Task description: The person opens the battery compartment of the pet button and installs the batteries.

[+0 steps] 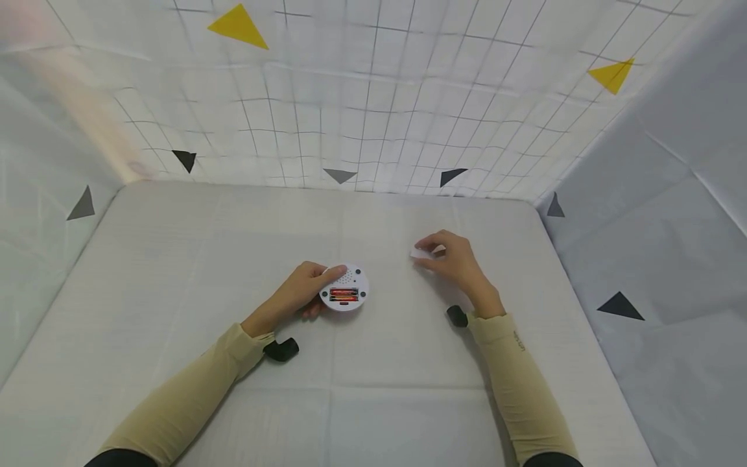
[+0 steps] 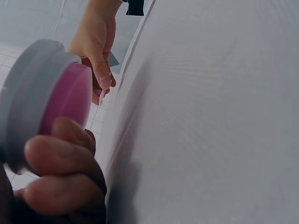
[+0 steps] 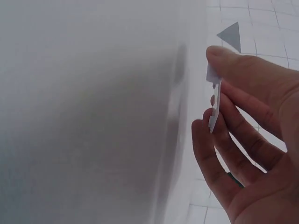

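Observation:
My left hand (image 1: 303, 288) grips a round white battery-powered device (image 1: 363, 283), its thumb on the face turned up. Small speaker holes, dark feet and an uncovered battery compartment show there, with red-and-black batteries (image 1: 344, 295) inside. The left wrist view shows a pink dome (image 2: 72, 95) on the device's other side, with curled fingers (image 2: 60, 154) beneath it. To the right, my right hand (image 1: 458, 259) pinches a small white battery cover (image 1: 420, 253) between thumb and fingers. In the right wrist view this cover (image 3: 215, 114) appears edge-on, with small tabs, held above the table surface.
A white sheet covers the table (image 1: 262, 415). Around it stand a gridded back sheet (image 1: 350, 117) and pale side sheets (image 1: 659, 227) with dark and yellow triangles. Black wrist cameras (image 1: 282, 350) sit at both cuffs.

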### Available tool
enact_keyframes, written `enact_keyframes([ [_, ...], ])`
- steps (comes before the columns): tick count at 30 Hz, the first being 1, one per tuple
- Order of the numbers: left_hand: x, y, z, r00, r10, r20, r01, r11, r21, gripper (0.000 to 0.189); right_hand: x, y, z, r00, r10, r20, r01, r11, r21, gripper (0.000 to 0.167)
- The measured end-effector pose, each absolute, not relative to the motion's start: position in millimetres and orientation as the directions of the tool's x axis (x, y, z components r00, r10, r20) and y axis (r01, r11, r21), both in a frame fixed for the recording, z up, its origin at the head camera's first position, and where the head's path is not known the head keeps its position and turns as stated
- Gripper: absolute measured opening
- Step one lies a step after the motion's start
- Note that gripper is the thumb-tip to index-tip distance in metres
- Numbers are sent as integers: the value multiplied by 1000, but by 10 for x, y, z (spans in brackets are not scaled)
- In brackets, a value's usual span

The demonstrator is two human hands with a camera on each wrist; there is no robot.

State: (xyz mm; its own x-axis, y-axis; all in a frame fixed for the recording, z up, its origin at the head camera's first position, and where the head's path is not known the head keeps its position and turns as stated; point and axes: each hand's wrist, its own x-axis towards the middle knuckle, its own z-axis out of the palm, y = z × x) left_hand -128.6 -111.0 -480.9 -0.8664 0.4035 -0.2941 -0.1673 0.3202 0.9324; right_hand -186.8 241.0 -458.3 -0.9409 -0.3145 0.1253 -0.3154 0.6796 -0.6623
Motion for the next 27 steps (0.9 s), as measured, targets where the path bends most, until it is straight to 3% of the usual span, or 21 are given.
enact_keyframes([
  [27,-1286,-1113,-4811,-870,399,-290,-162,325,932,61,-1624,2032,-4358,-869,-460,185,-452,581,-677,32],
])
